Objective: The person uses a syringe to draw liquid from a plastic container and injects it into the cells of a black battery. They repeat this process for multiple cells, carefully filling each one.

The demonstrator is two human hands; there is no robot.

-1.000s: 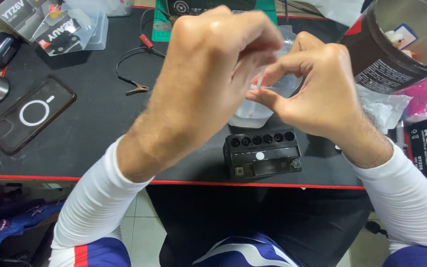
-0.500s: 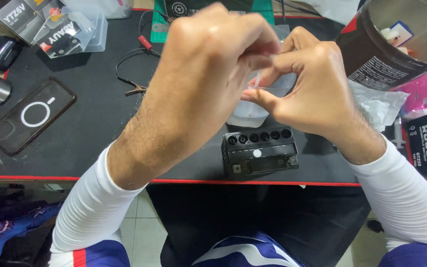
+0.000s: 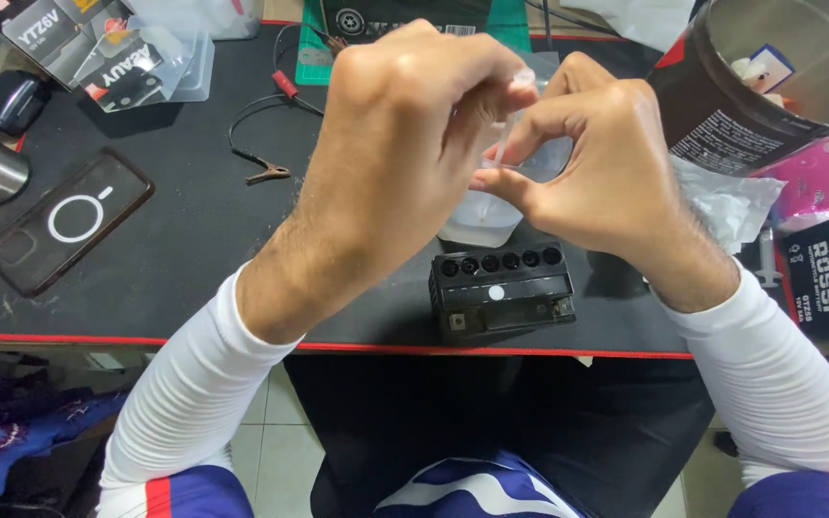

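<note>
Clear plastic, a thin tube (image 3: 509,134), is pinched between the fingertips of my left hand (image 3: 405,144) and my right hand (image 3: 592,158), both curled closed around it above the table (image 3: 184,230). Directly beneath my hands sits a translucent plastic container (image 3: 477,216), partly hidden by them. Just in front of it, near the table's red-trimmed edge, stands a small black battery (image 3: 501,288) with a row of six round openings along its top. To my left lie a phone (image 3: 64,225) in a clear case and a black clip lead (image 3: 261,144); to my right stands an open metal tin (image 3: 769,77).
</note>
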